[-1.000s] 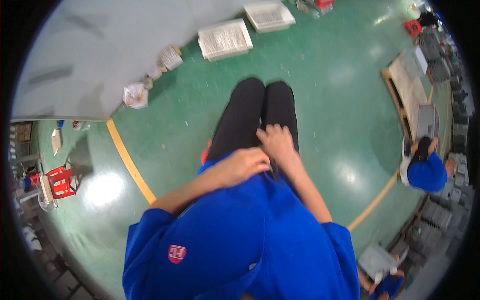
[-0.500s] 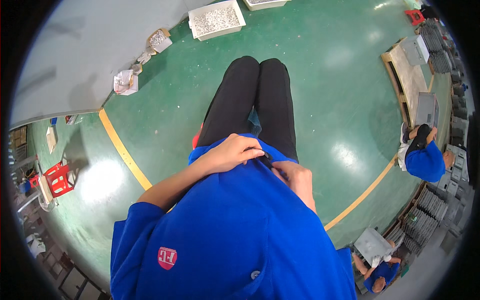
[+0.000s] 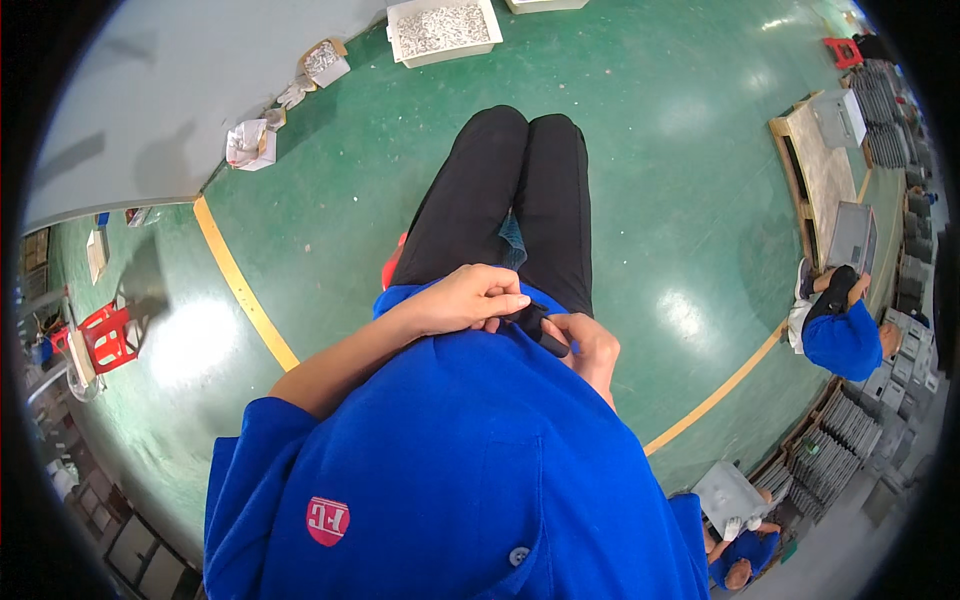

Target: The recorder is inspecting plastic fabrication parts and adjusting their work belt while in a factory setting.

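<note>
At the waist, by the hem of my blue shirt (image 3: 430, 430), both hands are on a small black strap-like thing (image 3: 541, 333). My left hand (image 3: 468, 300) reaches across from the left, its fingers closed around one end. On the other side, my right hand (image 3: 588, 345) pinches the lower right end between thumb and fingers. The exact kind of the black thing cannot be made out, as fingers cover much of it. Beneath lie my legs in black trousers (image 3: 480, 190), knees together. A bit of blue cloth (image 3: 512, 240) shows between the thighs.
White trays of small pale pieces (image 3: 445, 35) and boxes (image 3: 252, 145) stand along the grey wall. To the left is a red stool (image 3: 108, 338). A wooden pallet (image 3: 822, 165) and two people in blue (image 3: 845, 335) with grey panels are at the right.
The black thing shows more between my hands now, and my right fingers have shifted to pinch its end. My left hand has barely moved. The whole view has shifted slightly.
</note>
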`<state>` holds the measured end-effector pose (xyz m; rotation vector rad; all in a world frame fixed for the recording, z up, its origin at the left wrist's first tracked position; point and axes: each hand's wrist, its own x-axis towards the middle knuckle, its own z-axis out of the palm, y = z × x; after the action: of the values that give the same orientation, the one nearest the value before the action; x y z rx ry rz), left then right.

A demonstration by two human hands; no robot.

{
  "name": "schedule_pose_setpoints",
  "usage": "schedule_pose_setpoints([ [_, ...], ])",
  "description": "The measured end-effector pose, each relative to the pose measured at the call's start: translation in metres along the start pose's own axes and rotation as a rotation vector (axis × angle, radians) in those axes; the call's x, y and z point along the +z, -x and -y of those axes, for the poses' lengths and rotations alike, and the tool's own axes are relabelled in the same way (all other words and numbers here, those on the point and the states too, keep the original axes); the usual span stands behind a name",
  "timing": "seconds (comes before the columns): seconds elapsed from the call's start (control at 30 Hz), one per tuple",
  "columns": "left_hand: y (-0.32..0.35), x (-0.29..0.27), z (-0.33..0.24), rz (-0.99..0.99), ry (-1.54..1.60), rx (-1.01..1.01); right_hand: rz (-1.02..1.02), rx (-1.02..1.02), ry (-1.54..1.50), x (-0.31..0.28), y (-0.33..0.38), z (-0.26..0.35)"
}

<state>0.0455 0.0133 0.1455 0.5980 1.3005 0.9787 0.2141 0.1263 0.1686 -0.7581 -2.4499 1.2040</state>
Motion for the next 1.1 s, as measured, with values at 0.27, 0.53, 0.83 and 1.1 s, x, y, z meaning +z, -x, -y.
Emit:
schedule_pose_setpoints([
  [0.27,0.000,0.014,-0.001,-0.151,0.072,0.087,-0.106,-0.176,0.120,-0.003,-0.003,0.001],
  [0.53,0.001,0.014,0.000,-0.015,0.329,0.035,-0.088,-0.273,0.034,0.001,-0.004,-0.003],
  [0.83,0.002,0.012,-0.002,-0.047,0.313,0.116,-0.171,-0.238,0.046,0.003,-0.004,-0.007],
  [1.1,0.000,0.009,0.000,-0.014,0.488,0.032,-0.214,-0.125,-0.023,0.007,-0.005,-0.006],
])
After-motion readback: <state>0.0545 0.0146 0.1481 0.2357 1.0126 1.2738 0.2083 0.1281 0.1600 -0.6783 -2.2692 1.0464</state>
